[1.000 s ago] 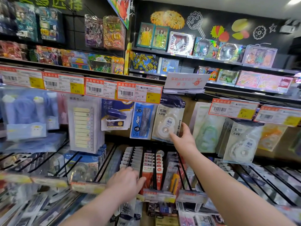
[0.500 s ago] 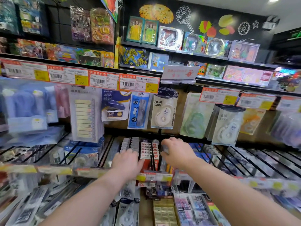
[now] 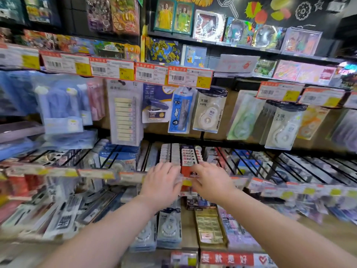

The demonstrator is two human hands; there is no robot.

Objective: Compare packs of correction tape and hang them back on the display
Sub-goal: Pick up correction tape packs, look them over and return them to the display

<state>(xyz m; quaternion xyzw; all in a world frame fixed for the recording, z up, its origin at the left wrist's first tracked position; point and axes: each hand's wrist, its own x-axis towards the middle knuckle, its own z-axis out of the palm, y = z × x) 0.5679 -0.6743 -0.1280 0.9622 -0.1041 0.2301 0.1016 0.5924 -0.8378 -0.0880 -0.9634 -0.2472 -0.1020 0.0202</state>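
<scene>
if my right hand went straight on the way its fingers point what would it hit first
Most likely the front red-and-white pack: the right hand points up and left at it, and its fingertips look about to touch it. Depth is unclear through the blur.

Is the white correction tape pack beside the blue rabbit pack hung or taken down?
Hung. The white correction tape pack hangs below a price tag; the left hand and right hand are lower.

Bare L grip (image 3: 161, 182), R grip (image 3: 210, 180).
</scene>
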